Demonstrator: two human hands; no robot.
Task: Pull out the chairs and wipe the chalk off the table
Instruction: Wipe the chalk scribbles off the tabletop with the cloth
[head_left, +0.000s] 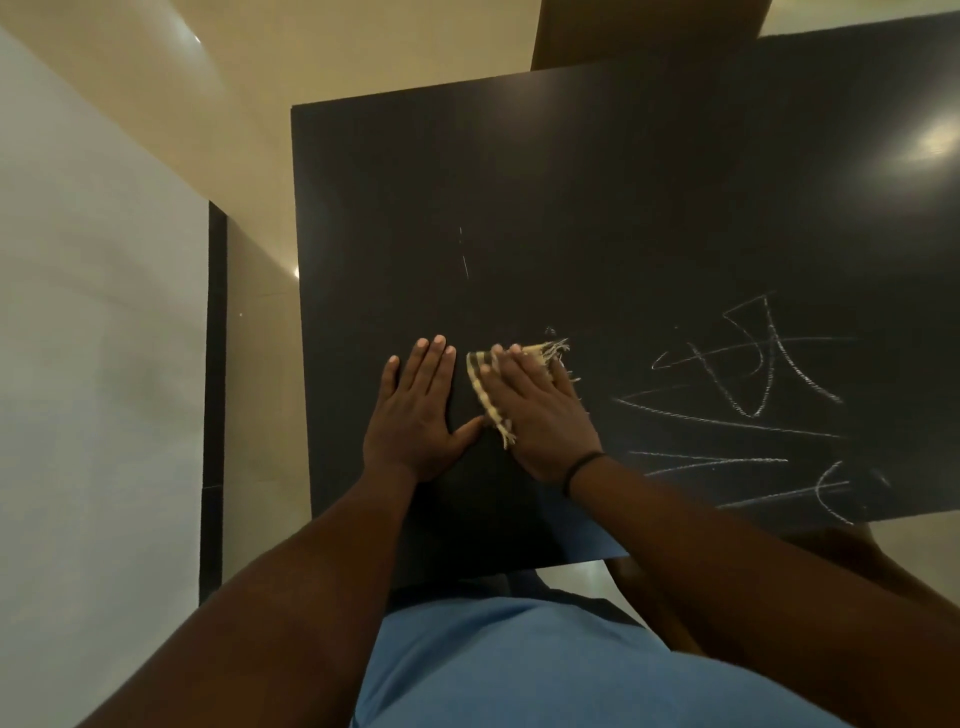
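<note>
Right hand (540, 415): flat, fingers pressed on fringed cloth (480, 387); chalk marks (737, 395) lie to its right, nearer than left hand (415, 415), spread on table (571, 182); cloth prob. striped

I'm seeing bare surface (597, 197) running wide open toward the far edge and far-left corner. Near the near edge, my left hand (415, 410) lies flat, touching the cloth (485, 395) under my right hand (540, 415), so no passage between them.
</note>
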